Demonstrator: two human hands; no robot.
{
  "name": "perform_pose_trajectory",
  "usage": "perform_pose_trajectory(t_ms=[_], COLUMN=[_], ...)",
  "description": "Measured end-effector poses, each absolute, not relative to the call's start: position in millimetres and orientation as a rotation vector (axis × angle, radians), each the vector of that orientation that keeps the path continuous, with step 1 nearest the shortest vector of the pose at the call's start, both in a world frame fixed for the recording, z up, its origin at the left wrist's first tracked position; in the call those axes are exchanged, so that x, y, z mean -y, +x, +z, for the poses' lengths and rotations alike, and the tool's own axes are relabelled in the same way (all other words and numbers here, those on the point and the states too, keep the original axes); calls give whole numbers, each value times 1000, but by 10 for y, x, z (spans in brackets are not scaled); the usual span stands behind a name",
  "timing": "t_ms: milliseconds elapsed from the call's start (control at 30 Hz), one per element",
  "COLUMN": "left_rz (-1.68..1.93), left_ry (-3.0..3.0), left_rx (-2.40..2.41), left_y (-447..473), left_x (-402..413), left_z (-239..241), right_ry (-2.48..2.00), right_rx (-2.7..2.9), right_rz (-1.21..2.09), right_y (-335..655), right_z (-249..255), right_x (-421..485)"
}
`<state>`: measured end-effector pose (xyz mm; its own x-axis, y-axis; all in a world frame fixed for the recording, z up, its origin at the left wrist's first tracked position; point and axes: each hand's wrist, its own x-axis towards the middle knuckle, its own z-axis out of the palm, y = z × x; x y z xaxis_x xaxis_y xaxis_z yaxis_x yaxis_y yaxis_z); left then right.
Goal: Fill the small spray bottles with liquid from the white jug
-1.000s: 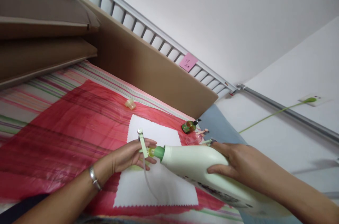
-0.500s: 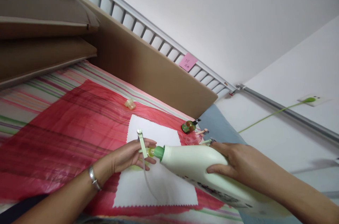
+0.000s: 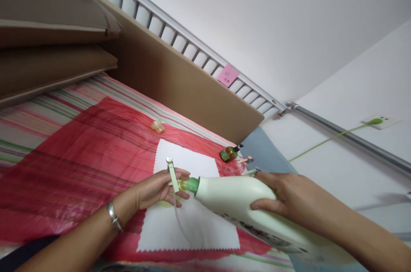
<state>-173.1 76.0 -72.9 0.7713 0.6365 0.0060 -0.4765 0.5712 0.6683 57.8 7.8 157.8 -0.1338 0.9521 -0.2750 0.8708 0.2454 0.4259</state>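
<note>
My right hand (image 3: 285,197) is wrapped round a large pale green bottle (image 3: 236,197), tilted nearly flat with its mouth to the left. The bottle's green spout (image 3: 193,186) meets the yellowish see-through neck of a small bottle (image 3: 183,184). That small bottle is in my left hand (image 3: 159,188), which hides most of its body. A pale green pump head (image 3: 173,177) is also held among the left fingers, its thin clear tube (image 3: 180,222) hanging down. Beneath both hands lies a white cloth (image 3: 212,233) with zigzag edges.
A red plastic sheet (image 3: 80,165) covers the striped bedding (image 3: 28,122). Toward the back are a small translucent cap-like piece (image 3: 157,126), a dark green pump bottle (image 3: 228,153) and a pinkish pump bottle (image 3: 236,168). A brown board (image 3: 180,79) leans on the rail; boxes (image 3: 54,6) are stacked left.
</note>
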Motion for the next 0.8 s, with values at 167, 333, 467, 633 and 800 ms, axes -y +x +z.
perform_pose_trajectory(t_ms=[167,333,467,633,800], left_rz=[659,662,663,662,663], left_ry=[703,705,705,708,707], left_rx=[-238,-235,-231,-238,-229], left_y=[-1737,-1739,-1734,-1733,-1738], left_x=[-759,-757,-757,-748,-741], left_z=[-737,-749,-751,-744,-742], right_ry=[1663,1656,1647,1651,1647], right_rx=[-2043,-2057,-2050,-2076,-2064], right_rz=[216,214,215,219,217], right_y=[569,539,508,493,490], right_z=[1579,1588,1615,1622,1613], right_x=[-88,-92,-73,-70,-87])
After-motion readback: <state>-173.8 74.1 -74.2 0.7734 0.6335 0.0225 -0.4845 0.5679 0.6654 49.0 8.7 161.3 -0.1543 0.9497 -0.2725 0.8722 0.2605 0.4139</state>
